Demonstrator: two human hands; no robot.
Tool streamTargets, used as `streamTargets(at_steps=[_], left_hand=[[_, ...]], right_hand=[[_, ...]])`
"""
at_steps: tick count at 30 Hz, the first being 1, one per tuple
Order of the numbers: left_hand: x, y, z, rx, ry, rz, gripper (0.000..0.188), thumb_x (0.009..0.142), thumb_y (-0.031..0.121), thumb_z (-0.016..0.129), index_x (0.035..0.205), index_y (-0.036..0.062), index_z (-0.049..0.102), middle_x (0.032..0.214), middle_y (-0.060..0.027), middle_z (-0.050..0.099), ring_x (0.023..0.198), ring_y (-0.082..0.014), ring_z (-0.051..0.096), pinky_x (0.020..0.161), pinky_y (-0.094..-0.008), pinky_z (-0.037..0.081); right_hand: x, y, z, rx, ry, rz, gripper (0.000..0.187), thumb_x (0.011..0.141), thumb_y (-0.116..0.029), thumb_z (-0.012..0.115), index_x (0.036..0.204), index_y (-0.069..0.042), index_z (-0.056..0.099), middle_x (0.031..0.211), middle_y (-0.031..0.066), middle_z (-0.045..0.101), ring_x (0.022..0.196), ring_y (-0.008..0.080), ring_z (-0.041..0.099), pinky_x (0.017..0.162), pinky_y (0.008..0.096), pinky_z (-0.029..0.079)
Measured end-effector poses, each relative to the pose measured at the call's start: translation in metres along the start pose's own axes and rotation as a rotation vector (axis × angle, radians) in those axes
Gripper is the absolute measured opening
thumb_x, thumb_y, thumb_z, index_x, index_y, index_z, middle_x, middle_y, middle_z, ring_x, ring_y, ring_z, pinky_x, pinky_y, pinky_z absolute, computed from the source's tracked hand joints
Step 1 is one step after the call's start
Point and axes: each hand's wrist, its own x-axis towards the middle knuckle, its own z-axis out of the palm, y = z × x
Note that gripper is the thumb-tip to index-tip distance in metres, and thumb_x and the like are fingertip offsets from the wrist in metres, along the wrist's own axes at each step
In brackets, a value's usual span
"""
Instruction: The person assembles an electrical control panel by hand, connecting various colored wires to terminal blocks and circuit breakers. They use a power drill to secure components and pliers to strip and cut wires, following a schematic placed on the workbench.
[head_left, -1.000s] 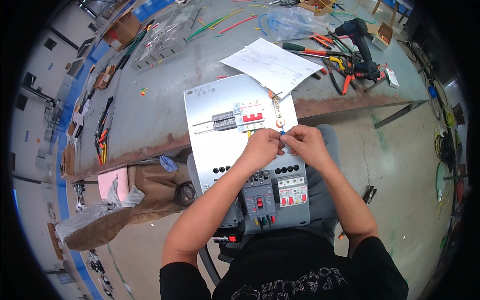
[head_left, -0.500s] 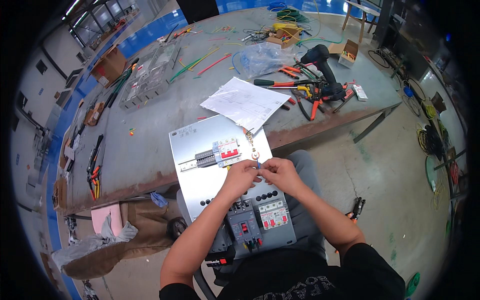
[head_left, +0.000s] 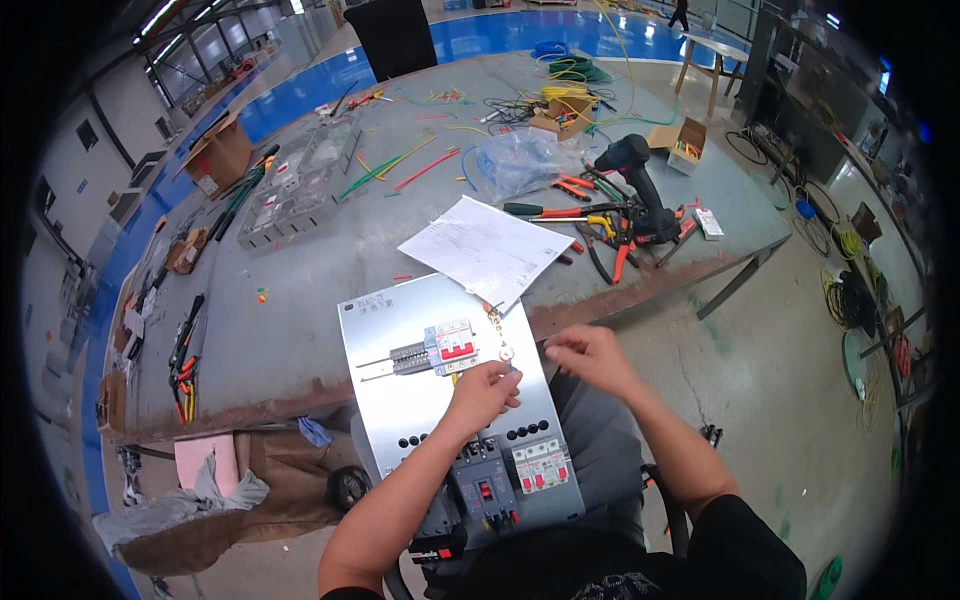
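My left hand (head_left: 485, 393) is over a silver mounting plate (head_left: 400, 415), its fingers pinched on a small blue piece (head_left: 512, 367). Just above those fingertips shows a ring terminal (head_left: 507, 354), at the lower end of a row of brassy fittings (head_left: 494, 320). Off the plate's right edge, my right hand (head_left: 592, 358) hangs in the air with curled fingers; whatever they pinch is too small to make out. On the plate, a breaker with red switches (head_left: 456, 345) sits beside a dark terminal strip (head_left: 409, 358). Lower down are a dark grey breaker (head_left: 484, 487) and a white one (head_left: 541, 466).
White papers (head_left: 485, 250) overlap the plate's top edge. On the steel table (head_left: 270, 345) lie a power drill (head_left: 640, 190), several pliers (head_left: 612, 255), a clear plastic bag (head_left: 525, 165), clear cases (head_left: 300, 190) and cable cutters (head_left: 185, 355). A brown chair (head_left: 280, 480) stands at lower left.
My right hand has let go of the blue piece and moved right, off the plate. My left hand stays at the terminal. The whole view has shifted, with things sitting lower.
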Motion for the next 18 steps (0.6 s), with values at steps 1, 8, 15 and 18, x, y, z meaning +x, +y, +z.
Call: streamTargets(at_steps=[1,8,15,18], left_hand=[[-0.001,0.001,0.001,-0.006,0.004,-0.007,0.033,0.107,0.03,0.068,0.121,0.0007,0.069,0.098,-0.007,0.075,0.083,-0.0162,0.076,0.069,-0.0274,0.056],[0.004,-0.002,0.005,0.018,0.027,0.012,0.027,0.108,0.026,0.066,0.112,-0.0006,0.069,0.085,-0.0054,0.071,0.069,-0.0138,0.07,0.065,-0.0293,0.057],[0.002,0.003,0.008,0.091,0.012,0.058,0.027,0.108,0.024,0.065,0.101,-0.0023,0.066,0.081,-0.0071,0.069,0.066,-0.0139,0.068,0.063,-0.0306,0.057],[-0.002,0.009,0.009,0.129,0.035,0.061,0.028,0.107,0.025,0.065,0.101,-0.0031,0.065,0.078,-0.0075,0.069,0.066,-0.0142,0.069,0.064,-0.0313,0.057]], right_hand=[[0.01,-0.002,-0.01,0.039,0.027,-0.024,0.022,0.098,-0.017,0.077,0.11,0.001,0.078,0.083,0.0035,0.074,0.069,0.0099,0.068,0.062,0.028,0.055],[0.129,-0.031,-0.082,-0.371,0.248,-0.188,0.025,0.096,-0.017,0.071,0.112,0.001,0.077,0.091,0.0134,0.077,0.082,0.0216,0.074,0.077,0.0357,0.057],[0.274,-0.015,-0.126,-0.641,0.476,-0.294,0.033,0.091,-0.015,0.07,0.122,-0.003,0.076,0.103,0.0173,0.077,0.094,0.0349,0.075,0.087,0.0439,0.059],[0.299,-0.03,-0.115,-0.479,0.452,-0.404,0.03,0.094,-0.012,0.069,0.122,-0.003,0.076,0.109,0.0192,0.077,0.1,0.0341,0.074,0.087,0.044,0.059]])
